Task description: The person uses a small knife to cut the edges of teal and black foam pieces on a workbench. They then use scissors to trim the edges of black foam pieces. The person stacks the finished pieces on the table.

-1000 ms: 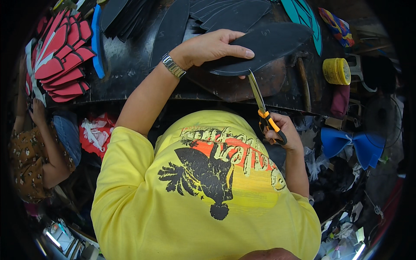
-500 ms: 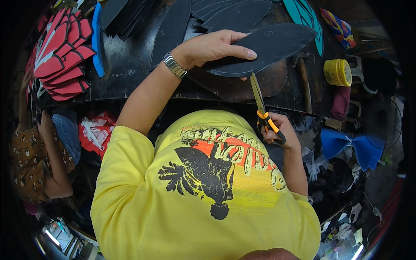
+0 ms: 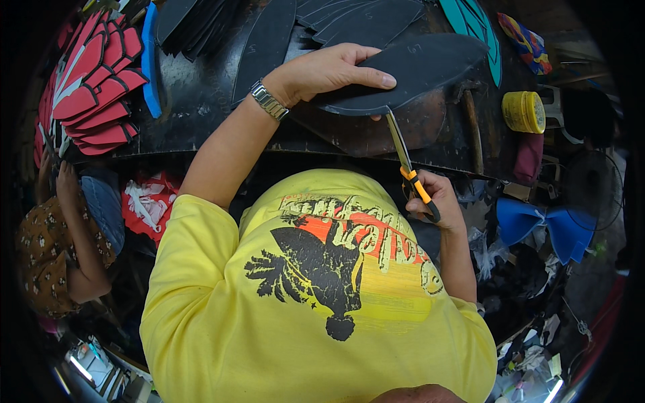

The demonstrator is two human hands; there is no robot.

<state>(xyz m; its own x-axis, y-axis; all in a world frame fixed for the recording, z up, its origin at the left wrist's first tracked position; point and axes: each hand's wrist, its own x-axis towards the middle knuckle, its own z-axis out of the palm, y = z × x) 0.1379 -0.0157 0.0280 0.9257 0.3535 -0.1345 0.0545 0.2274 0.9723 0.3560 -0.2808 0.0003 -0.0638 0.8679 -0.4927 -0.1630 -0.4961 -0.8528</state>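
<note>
My left hand [image 3: 336, 72], a metal-band watch on its wrist, pinches a black leaf-shaped sheet [image 3: 437, 64] over the near edge of the table. The thumb lies flat on top, and a fingertip shows below the lower edge. The sheet bears a small light mark near its upper middle. In my right hand [image 3: 440, 198] is a pair of scissors [image 3: 399, 142] with orange and black handles. The blades point up and away, and their tips meet the sheet's near edge just below my left thumb. The right fingers are partly hidden by the handles.
More black leaf-shaped pieces [image 3: 265, 50] lie on the dark table [image 3: 195, 91]. Red black-edged pieces [image 3: 94, 87] are piled left, beside a blue strip [image 3: 150, 64]. Teal pieces [image 3: 478, 37], a yellow tub [image 3: 523, 112] and a wooden stick [image 3: 473, 131] lie right. Another person's arm [image 3: 80, 242] is at far left.
The sheet and my left hand have shifted slightly up and left. The scissors' handles have come closer together, and their tips have moved slightly left. The other person's hand has risen toward the red pieces.
</note>
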